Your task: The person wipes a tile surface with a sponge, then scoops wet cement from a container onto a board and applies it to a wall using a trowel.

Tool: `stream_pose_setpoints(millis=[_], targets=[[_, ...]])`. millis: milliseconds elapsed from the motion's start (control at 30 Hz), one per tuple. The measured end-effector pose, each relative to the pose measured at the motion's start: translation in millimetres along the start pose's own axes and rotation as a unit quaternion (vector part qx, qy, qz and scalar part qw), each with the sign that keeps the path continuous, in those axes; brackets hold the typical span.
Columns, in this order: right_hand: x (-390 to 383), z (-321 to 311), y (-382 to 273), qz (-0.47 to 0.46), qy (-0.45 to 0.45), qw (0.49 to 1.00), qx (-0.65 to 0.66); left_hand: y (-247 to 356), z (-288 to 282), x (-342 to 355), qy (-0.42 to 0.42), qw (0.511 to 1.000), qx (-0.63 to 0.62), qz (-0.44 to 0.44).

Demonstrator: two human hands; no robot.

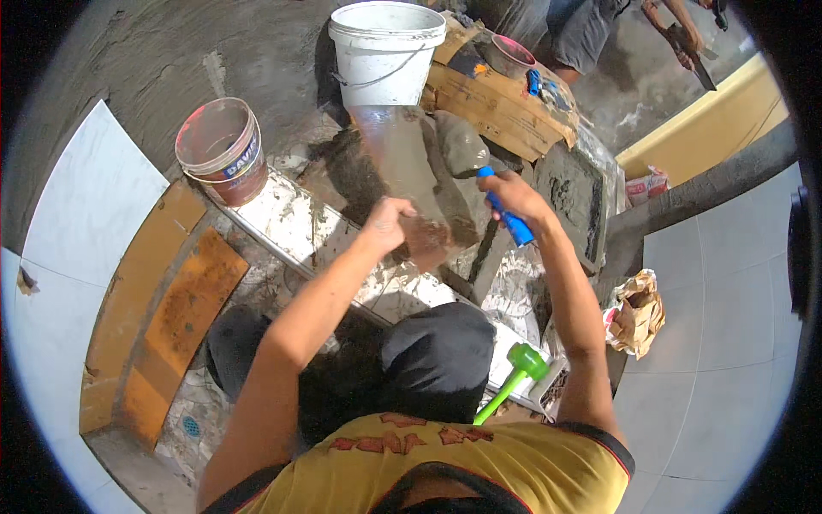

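My left hand [390, 224] is closed on the near edge of a long, flat tile or panel [398, 158], tilted in front of me. A thick grey layer of wet mortar covers part of it. In my right hand [518, 201] is a trowel, gripped by its blue handle [516, 230]. Its blade lies under a smooth lump of grey mortar [461, 144] beside the panel's right edge. Beyond the panel stands a white bucket [385, 51] with a wire handle.
A brown-stained bucket [221, 154] stands at left, near leaning orange-brown boards [184, 334]. A green mallet [527, 361] lies by my knee. A cardboard box [488, 107] and a mortar trough [569, 201] are at right. A co-worker's hands [685, 43] hold a dark tool at upper right.
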State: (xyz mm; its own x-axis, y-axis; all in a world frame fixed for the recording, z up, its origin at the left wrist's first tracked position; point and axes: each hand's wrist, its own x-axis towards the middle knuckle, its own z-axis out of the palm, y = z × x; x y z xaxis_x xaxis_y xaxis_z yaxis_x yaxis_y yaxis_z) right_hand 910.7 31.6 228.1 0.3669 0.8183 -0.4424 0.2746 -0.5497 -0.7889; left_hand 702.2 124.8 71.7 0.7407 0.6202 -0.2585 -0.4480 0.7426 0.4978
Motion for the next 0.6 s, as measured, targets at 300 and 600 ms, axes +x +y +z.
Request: stream_pose_setpoints(millis=[300,600], targets=[[-39,19,-41,-0.257,0.071,0.813,-0.518,34,9,-20,-0.026,0.997,-0.07,0.034],[-18,-21,-11,-0.379,0.15,0.819,-0.404,99,48,-72,-0.086,0.996,-0.033,0.011]])
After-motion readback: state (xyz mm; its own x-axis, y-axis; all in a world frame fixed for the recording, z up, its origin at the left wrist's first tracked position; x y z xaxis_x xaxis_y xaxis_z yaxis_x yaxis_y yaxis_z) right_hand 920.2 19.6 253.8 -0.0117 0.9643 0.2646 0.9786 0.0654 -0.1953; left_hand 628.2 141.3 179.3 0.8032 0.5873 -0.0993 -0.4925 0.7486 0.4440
